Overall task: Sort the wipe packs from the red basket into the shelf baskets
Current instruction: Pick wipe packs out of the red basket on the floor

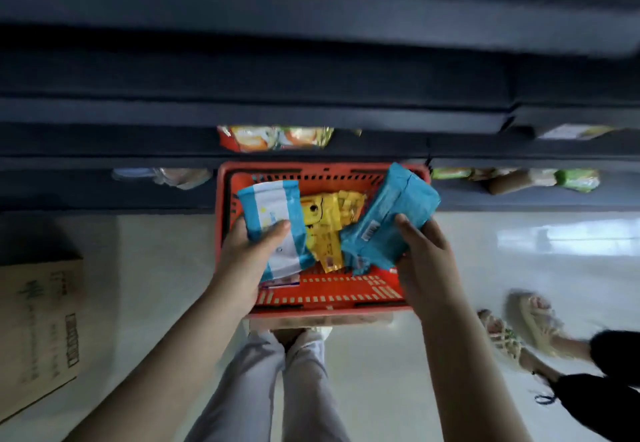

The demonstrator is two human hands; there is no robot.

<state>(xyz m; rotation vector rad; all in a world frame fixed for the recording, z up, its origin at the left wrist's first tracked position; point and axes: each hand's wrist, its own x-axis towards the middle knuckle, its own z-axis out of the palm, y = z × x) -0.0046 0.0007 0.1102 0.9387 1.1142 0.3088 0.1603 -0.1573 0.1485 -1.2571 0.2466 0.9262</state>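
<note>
Two hands, one wipe pack in each, both over the red basket (221, 233). My left hand (249, 256) grips a blue-and-white pack (273, 204), thumb on top and fingers curled beneath, above the basket's left half. My right hand (427, 261) holds an all-blue pack (391, 209) by its near end. This pack is tilted, its far end over the basket's far right corner. Between the two packs, yellow packs (329, 220) lie inside the basket. The basket sits against the foot of a dark shelf (311, 116). Orange packets (273, 136) and green packets (575, 180) lie on the shelf levels, blurred, possibly more wipes. A cardboard box (38, 324) lies on the floor to the left. Another person's sandalled feet (519, 330) stand at right.
</note>
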